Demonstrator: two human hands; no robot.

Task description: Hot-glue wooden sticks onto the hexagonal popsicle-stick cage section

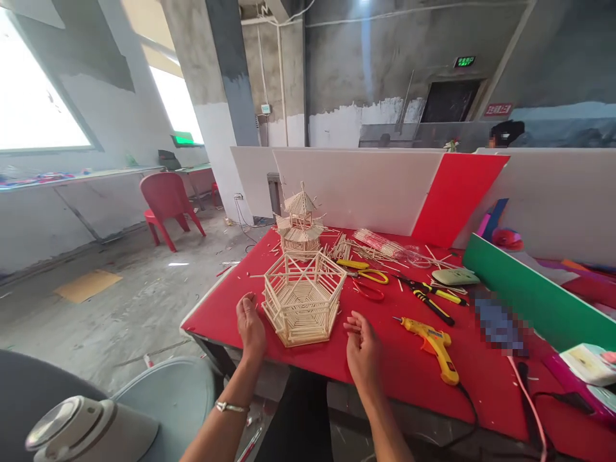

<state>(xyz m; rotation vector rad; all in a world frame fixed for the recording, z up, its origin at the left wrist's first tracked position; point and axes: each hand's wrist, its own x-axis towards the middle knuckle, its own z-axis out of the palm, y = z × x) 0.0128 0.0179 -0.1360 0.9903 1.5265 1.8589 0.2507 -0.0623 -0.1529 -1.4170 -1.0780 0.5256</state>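
A hexagonal basket-like frame of thin wooden sticks (303,298) sits on the red table (399,372) in front of me. My left hand (250,327) rests on the table just left of the frame, fingers stretched forward, holding nothing. My right hand (360,346) lies on its edge just right of the frame, fingers curled together; what they hold, if anything, is hidden. Behind the frame stands a small stick pagoda (300,221). Loose sticks (380,244) lie in a bundle beyond it.
A yellow glue gun (436,346) lies right of my right hand with its cord running off the table's front. Yellow-handled scissors (368,274), pliers (433,298), white and red boards (385,186) and a green board (529,292) lie around. A red chair (166,205) stands on the floor left.
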